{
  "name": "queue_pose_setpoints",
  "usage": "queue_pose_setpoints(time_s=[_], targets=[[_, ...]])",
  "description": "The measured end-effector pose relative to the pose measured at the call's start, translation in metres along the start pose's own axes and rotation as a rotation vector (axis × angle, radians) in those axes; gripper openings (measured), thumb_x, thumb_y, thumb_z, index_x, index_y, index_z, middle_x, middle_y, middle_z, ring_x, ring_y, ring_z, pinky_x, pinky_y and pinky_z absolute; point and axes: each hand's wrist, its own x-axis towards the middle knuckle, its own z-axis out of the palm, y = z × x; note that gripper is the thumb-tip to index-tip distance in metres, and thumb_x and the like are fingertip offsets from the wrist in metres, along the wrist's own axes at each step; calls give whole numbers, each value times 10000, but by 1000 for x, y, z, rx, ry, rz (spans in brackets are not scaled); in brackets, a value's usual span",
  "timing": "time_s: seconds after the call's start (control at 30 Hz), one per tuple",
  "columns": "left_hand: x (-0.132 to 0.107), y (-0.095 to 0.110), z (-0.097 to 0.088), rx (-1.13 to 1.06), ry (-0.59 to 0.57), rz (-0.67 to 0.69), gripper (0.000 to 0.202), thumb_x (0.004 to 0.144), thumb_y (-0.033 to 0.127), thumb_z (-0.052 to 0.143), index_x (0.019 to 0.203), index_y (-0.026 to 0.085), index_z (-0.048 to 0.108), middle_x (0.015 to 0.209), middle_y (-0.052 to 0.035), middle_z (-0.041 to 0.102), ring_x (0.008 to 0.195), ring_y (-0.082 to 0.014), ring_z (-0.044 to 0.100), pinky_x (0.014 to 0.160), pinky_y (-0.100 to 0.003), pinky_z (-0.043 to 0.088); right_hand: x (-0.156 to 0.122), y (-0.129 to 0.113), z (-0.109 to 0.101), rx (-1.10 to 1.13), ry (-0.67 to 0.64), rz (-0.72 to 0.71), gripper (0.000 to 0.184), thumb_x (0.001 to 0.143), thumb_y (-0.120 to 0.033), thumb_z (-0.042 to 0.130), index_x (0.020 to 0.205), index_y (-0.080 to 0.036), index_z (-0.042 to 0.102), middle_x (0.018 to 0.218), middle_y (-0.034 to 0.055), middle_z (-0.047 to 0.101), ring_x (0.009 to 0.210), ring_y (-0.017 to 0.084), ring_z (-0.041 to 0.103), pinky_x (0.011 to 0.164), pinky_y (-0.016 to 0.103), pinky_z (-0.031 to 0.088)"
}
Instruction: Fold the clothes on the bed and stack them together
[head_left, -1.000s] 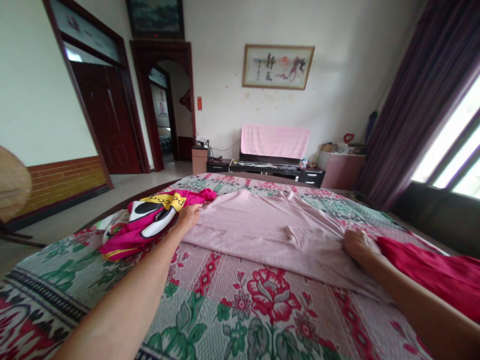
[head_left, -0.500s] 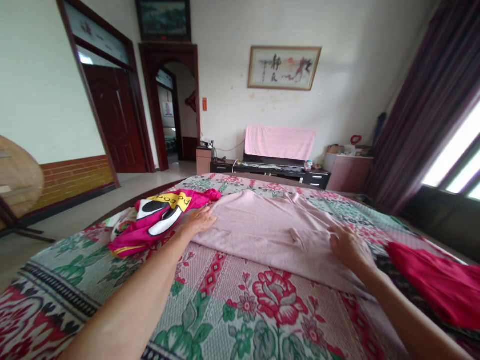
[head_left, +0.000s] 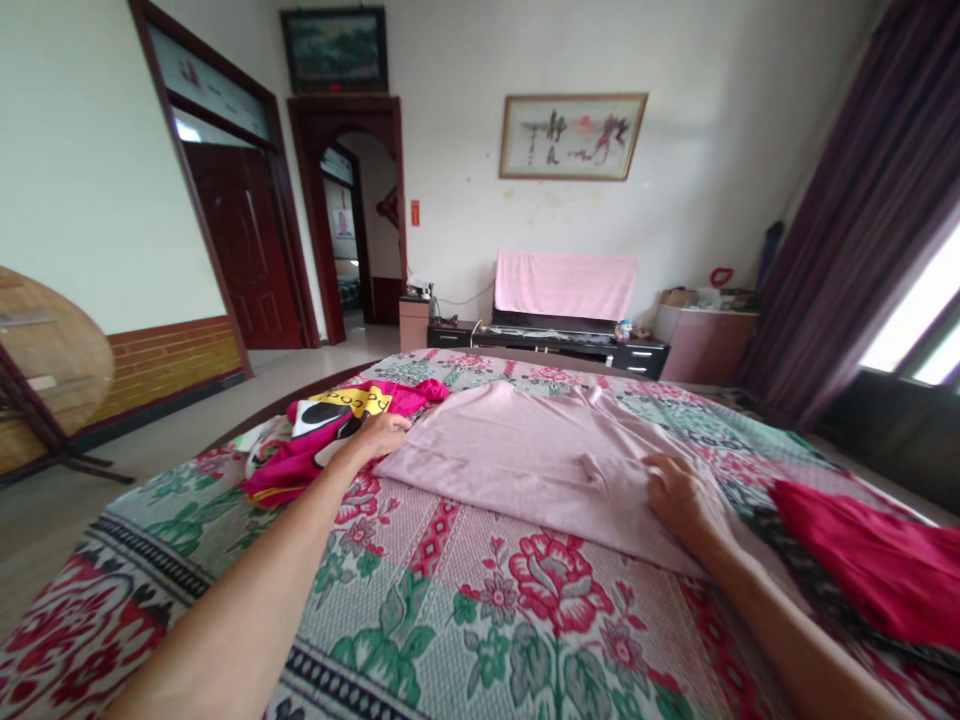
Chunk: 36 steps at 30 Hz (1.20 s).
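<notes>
A pale pink long-sleeved top (head_left: 517,450) lies spread on the flowered bedcover (head_left: 450,640). At its left edge is my left hand (head_left: 381,437), with fingers loosely bent and nothing visible in them; whether it touches the cloth is hard to tell. My right hand (head_left: 682,495) rests on the top's right part, fingers apart and slightly curved. Beside my left hand lies a bunched magenta garment (head_left: 281,470) with yellow, black and white print, partly covered by my forearm. A red folded garment (head_left: 862,560) sits to the right of my right forearm, over dark patterned cloth.
Beyond the bed stands a low black TV cabinet (head_left: 637,358), with a pink cloth (head_left: 566,285) draped over the screen. A round wooden tabletop (head_left: 52,370) leans at the left. Dark purple curtains (head_left: 832,220) hang at the right by the window.
My left hand has drawn back leftward from the pink top to its edge. My right hand has shifted slightly left on the cloth. The camera view has turned a little left.
</notes>
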Motion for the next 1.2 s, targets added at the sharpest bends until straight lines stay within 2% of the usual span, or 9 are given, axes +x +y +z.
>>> queue_pose_setpoints(time_s=[0.07,0.13,0.23,0.37,0.5,0.6,0.8,0.97,1.2], targets=[[-5,-8,4,3,-61,31,346,677,213,559,959,254,756,1025,11,743,969,-184,658,829,-213,477,1,-15,-3,123,5,-209,344,860,-181,398,1095,-196,649,1189,85,645,1059,208,596,935,326,416],[-9,-12,8,24,-72,53,335,685,237,556,953,253,756,1051,8,735,959,-190,653,835,-231,477,0,-33,-4,218,-110,-380,338,871,-179,396,1101,-226,640,1114,64,678,1018,190,611,921,323,415],[-10,-13,10,21,-34,67,322,696,268,546,939,255,757,1010,7,740,912,-182,654,821,-232,479,-6,-55,-5,151,-247,-466,319,876,-177,400,1073,-237,643,1078,69,677,1036,221,591,919,389,379],[-9,-12,10,-69,45,-3,350,721,295,522,982,240,749,926,3,750,860,-173,662,779,-227,484,-12,-61,-5,45,-236,-392,278,886,-194,416,1014,-229,659,1010,75,678,997,233,592,911,402,338],[-6,-10,12,-212,109,-41,365,737,287,504,1010,222,738,945,6,752,878,-162,667,773,-217,484,-10,-57,-2,61,-177,-353,225,872,-216,462,947,-227,674,921,59,690,920,210,607,881,343,334],[-5,-7,15,-239,131,-78,382,753,268,481,1034,218,734,955,1,753,886,-164,670,771,-219,487,-8,-55,1,94,-134,-311,217,862,-214,471,948,-222,670,915,54,698,891,201,613,856,319,344],[-9,4,13,-183,189,-105,383,773,253,491,1071,212,728,976,-3,753,899,-165,672,803,-211,488,-5,-55,0,128,-55,-237,253,884,-229,448,1002,-215,671,1004,70,701,953,230,613,870,352,354],[-7,14,11,-101,282,-93,354,819,264,483,1073,250,729,1022,15,746,964,-168,665,879,-222,475,0,-53,4,140,-18,-206,260,889,-233,446,1034,-220,662,1078,70,693,991,232,607,887,363,359],[-5,15,24,72,205,-82,342,841,276,480,1085,266,720,1014,-5,747,963,-183,668,837,-231,480,3,-51,12,41,-118,-189,204,884,-278,479,963,-220,658,968,55,709,928,235,619,838,357,355]])
